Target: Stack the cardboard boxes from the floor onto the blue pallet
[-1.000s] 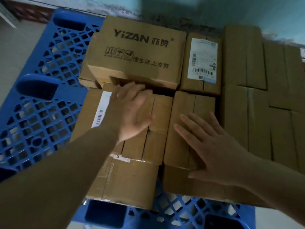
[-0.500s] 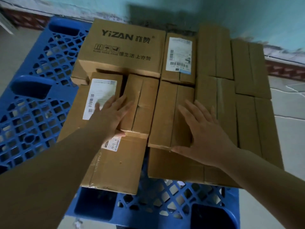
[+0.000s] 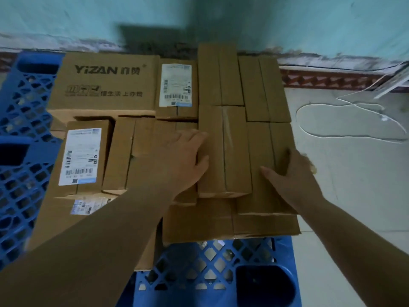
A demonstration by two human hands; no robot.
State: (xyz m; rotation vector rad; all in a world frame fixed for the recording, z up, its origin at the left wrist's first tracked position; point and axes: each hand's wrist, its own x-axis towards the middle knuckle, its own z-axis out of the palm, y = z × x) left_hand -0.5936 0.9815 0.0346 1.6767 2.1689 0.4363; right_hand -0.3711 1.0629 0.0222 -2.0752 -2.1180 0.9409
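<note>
Several brown cardboard boxes are packed in layers on the blue pallet (image 3: 28, 173). A big box printed YIZAN (image 3: 106, 85) lies at the back left. My left hand (image 3: 186, 158) presses flat against the left side of a plain upright box (image 3: 223, 151) in the middle of the stack. My right hand (image 3: 292, 173) holds the neighbouring plain box (image 3: 265, 151) at the stack's right edge, thumb on its top and fingers wrapped over its right side. A labelled box (image 3: 81, 156) sits front left.
A teal wall (image 3: 221, 18) with a patterned skirting runs right behind the pallet. To the right is pale tiled floor (image 3: 354, 196) with a loose white cord (image 3: 345, 120). The pallet's blue grid (image 3: 210, 273) shows in front of the stack.
Both hands have shifted right, off the middle boxes onto the two plain boxes at the right of the stack. The view has swung right too, showing the floor and cord.
</note>
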